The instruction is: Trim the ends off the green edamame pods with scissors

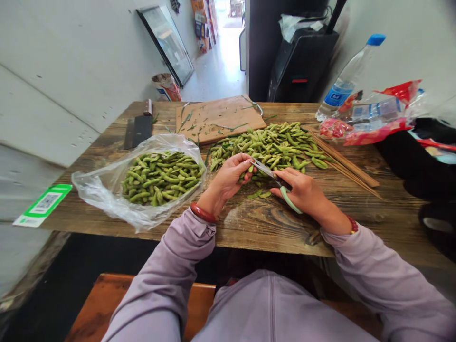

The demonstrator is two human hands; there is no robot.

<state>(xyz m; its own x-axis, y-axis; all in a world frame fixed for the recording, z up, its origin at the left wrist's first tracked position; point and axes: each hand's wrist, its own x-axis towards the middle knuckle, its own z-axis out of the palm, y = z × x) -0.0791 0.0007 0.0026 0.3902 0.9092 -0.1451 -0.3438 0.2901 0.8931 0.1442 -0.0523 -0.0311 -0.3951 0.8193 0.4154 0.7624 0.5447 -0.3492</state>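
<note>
My left hand (233,176) is closed around a green soybean pod (251,168), with a little more green showing under the fingers. In my right hand (302,190) is a pair of scissors (291,201) with pale green handles. The blades point left and reach the pod at my left fingertips; whether they are parted I cannot tell. Behind both hands spreads a loose heap of soybean pods (281,142). A few cut bits (259,194) lie on the wood just below the blades. To the left, a clear plastic bag (103,190) lies open with many pods (160,178) in it.
A wooden cutting board (221,116) with green scraps lies at the back, beside a dark cleaver (138,130). Wooden chopsticks (351,166) lie right of the heap. Farther right stand a water bottle (338,95) and red packaging (377,130). A green code card (44,204) lies at the left edge.
</note>
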